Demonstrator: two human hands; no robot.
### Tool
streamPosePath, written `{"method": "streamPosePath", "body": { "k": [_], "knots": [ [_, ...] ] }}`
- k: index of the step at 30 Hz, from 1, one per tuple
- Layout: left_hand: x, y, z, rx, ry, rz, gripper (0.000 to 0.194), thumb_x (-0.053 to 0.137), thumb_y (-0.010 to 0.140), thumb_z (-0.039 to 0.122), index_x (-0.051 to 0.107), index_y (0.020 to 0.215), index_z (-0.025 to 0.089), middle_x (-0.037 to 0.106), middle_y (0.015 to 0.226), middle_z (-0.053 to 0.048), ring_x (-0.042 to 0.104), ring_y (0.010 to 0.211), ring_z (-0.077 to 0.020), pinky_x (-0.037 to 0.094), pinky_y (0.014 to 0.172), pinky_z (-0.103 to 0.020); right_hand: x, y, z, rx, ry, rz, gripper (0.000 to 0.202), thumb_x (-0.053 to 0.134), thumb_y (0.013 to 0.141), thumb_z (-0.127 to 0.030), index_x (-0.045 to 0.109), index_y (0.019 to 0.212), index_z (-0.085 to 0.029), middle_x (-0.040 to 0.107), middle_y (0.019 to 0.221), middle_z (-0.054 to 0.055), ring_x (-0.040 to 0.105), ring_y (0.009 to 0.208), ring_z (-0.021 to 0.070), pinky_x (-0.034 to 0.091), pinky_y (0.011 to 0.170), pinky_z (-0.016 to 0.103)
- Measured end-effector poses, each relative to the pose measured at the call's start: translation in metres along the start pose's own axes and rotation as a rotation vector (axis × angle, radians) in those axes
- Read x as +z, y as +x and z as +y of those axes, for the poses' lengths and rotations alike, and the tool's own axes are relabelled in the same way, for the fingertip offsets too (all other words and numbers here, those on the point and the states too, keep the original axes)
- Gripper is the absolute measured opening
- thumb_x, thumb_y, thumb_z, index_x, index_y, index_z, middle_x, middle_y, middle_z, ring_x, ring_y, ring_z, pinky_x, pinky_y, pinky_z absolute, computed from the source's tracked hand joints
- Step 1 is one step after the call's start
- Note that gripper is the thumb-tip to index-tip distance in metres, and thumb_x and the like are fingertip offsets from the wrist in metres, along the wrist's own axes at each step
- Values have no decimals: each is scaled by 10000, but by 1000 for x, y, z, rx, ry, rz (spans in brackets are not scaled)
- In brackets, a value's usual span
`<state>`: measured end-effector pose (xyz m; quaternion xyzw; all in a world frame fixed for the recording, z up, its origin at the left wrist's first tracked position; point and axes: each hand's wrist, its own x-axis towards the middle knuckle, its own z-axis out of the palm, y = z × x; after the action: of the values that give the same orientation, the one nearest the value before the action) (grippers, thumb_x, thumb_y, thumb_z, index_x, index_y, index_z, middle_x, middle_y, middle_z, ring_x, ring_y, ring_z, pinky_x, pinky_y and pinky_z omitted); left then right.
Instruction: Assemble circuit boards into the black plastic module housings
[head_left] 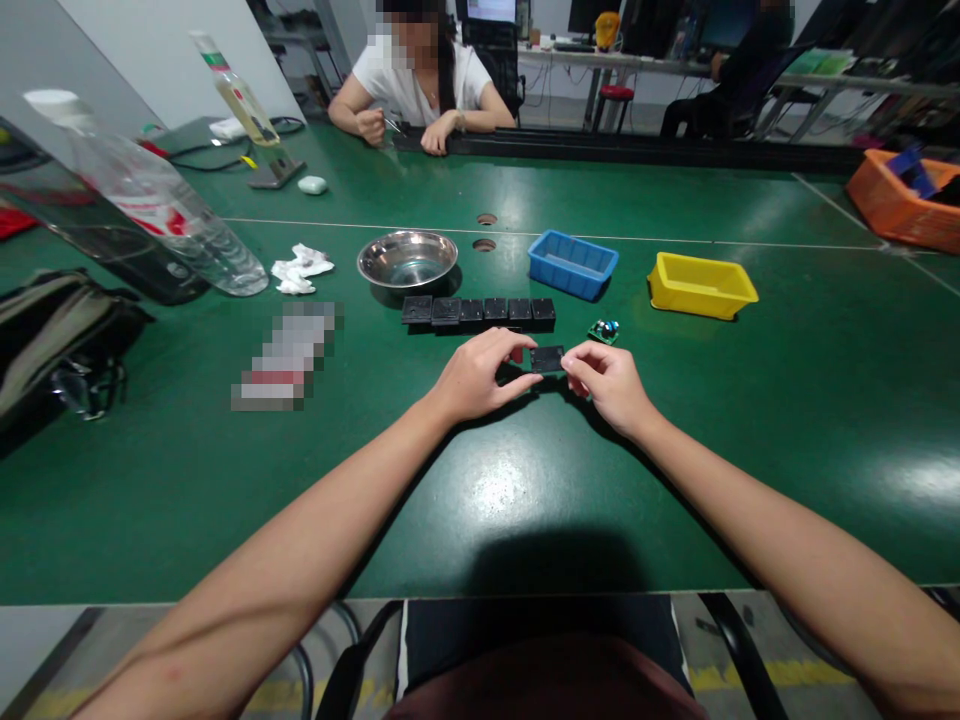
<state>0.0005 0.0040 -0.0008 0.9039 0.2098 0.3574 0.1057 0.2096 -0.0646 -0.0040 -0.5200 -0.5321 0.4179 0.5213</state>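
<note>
A small flat rectangular black plastic piece [547,359] is between my two hands, just above the table. My left hand [480,374] grips it by its left end, with thumb and forefinger at the lower and upper edges. At the right end, my right hand [606,382] pinches it between thumb and fingertips. Behind my hands stands a row of several black plastic boxes [495,311], and the left ones look wider than the others. Just beyond my right hand lies a small green circuit board [604,331] with components on it.
A steel bowl [407,262], a blue bin [573,265] and a yellow bin [702,287] stand behind the row. Bottles [176,205], crumpled tissue [300,268] and a bag [60,340] are at left. An orange basket [907,208] is far right. Across the table sits a person [427,85].
</note>
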Motion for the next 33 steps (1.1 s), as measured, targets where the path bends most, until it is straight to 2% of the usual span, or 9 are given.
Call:
{"method": "streamPosePath", "body": {
  "k": [33],
  "knots": [
    [1, -1, 0, -12, 5, -9, 289, 642, 938, 391, 626, 1108, 157, 677, 880, -56, 641, 818, -193, 515, 770, -316, 1, 0, -2, 9, -5, 11, 330, 726, 753, -498, 635, 702, -185, 558, 517, -34, 452, 455, 96, 373, 469, 244]
  ]
}}
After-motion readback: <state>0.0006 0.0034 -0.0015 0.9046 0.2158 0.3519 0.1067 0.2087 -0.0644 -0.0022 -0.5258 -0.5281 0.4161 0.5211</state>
